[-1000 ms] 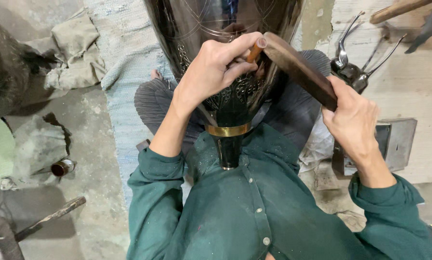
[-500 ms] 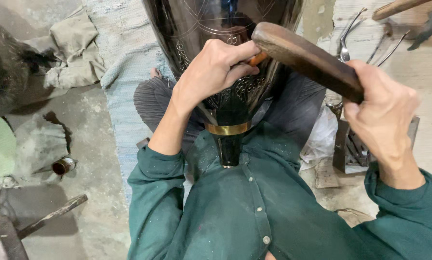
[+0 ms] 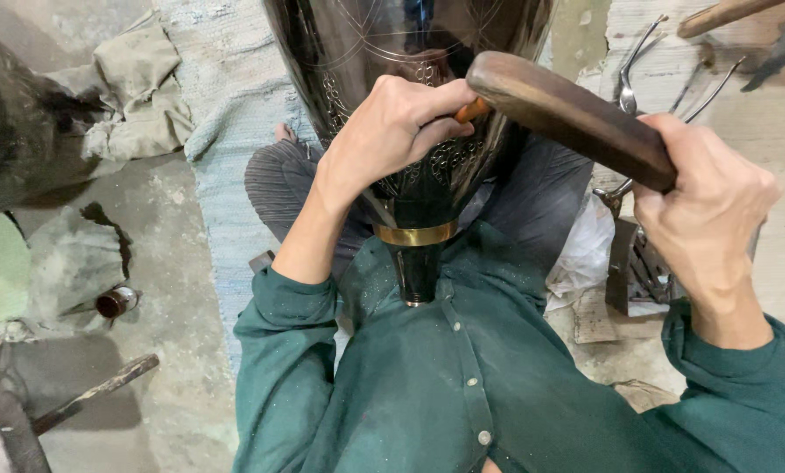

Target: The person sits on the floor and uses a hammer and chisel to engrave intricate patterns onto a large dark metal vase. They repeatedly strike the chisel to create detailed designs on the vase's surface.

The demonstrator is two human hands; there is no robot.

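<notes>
A large dark metal vase (image 3: 410, 52) with engraved patterns and a brass band (image 3: 415, 234) rests against my chest, neck toward me. My left hand (image 3: 392, 131) presses on the vase body and pinches a small orange-handled chisel (image 3: 471, 110) against the surface. My right hand (image 3: 707, 210) grips a dark wooden mallet (image 3: 567, 116), whose far end sits over the chisel's top. I wear a green shirt and sit cross-legged on the floor.
Metal tongs and calipers (image 3: 637, 79) lie on the floor at the right, with a white plastic bag (image 3: 585, 254) beside my knee. Rags (image 3: 138, 96) lie at the left, along with a small dark bottle (image 3: 116, 302) and a metal rod (image 3: 95, 392). A woven mat (image 3: 226, 114) lies beneath me.
My right hand has raised and swung the mallet, its head moving from beside the chisel up over the chisel's top. My left hand has stayed on the vase.
</notes>
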